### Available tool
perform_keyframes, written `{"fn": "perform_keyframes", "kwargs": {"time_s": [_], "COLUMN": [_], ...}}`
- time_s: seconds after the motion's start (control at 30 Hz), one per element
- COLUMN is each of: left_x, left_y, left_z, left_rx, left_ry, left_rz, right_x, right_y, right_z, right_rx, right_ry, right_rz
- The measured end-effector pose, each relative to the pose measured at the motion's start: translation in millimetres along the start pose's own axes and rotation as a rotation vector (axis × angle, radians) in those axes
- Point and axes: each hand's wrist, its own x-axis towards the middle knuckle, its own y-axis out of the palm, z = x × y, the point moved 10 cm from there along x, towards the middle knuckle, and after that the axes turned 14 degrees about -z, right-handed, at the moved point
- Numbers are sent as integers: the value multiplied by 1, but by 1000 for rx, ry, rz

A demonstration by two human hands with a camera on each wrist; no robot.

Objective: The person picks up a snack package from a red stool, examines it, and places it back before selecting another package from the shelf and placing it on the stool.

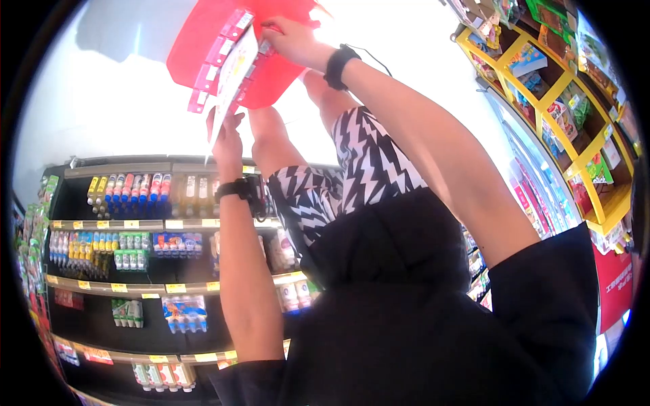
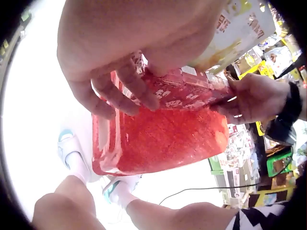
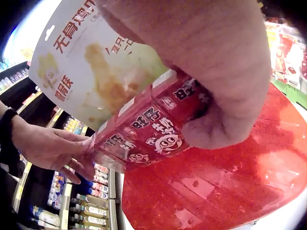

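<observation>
Both hands hold a red pack of small drink cartons (image 3: 144, 127) with white tabs, over a flat red plastic surface with rounded corners (image 2: 168, 141). A large white-and-green snack bag (image 3: 96, 72), printed with a piece of chicken, stands flat against the pack's side. My right hand (image 1: 298, 44) grips one end, its fingers curled over the cartons in the right wrist view. At the opposite end is my left hand (image 1: 227, 139), with thumb and bent fingers about the pack's corner. In the left wrist view, the left fingers (image 2: 127, 88) hang across the cartons.
Shelves with bottled drinks (image 1: 142, 189) stand on the left. A yellow rack (image 1: 542, 108) of snack packets rises on the right. Below are the person's legs in patterned shorts (image 1: 372, 155) and sandals (image 2: 72, 148). A thin black cable (image 2: 206, 188) crosses the pale floor.
</observation>
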Motion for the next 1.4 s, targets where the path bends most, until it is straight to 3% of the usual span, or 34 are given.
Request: {"fn": "perform_keyframes", "kwargs": {"time_s": [0.27,0.33,0.37,0.53,0.67,0.93,1.0,1.3,1.37,1.4], "left_x": [-3,1,1,19,18,14,9,0,-3,-1], "left_y": [0,-1,-2,-6,-6,-9,-7,-11,-13,-13], "left_z": [-5,-8,2,21,22,13,10,-3,-9,-9], "left_rx": [-29,57,10,61,69,91,31,23,7,3], "left_ry": [-64,77,12,70,61,62,-16,-95,-64,-49], "left_rz": [4,-2,7,11,25,7,10,-85,-138,-138], "right_x": [-4,-3,-3,-10,-15,-17,-15,-3,-7,-9], "right_y": [9,12,13,1,2,3,1,15,6,4], "right_z": [-17,-19,-21,-2,-3,1,1,-18,4,10], "right_rx": [107,91,75,-5,133,156,159,118,97,100], "right_ry": [51,54,54,-45,132,112,108,5,-207,-219], "right_rz": [22,41,53,-17,34,60,49,103,44,35]}}
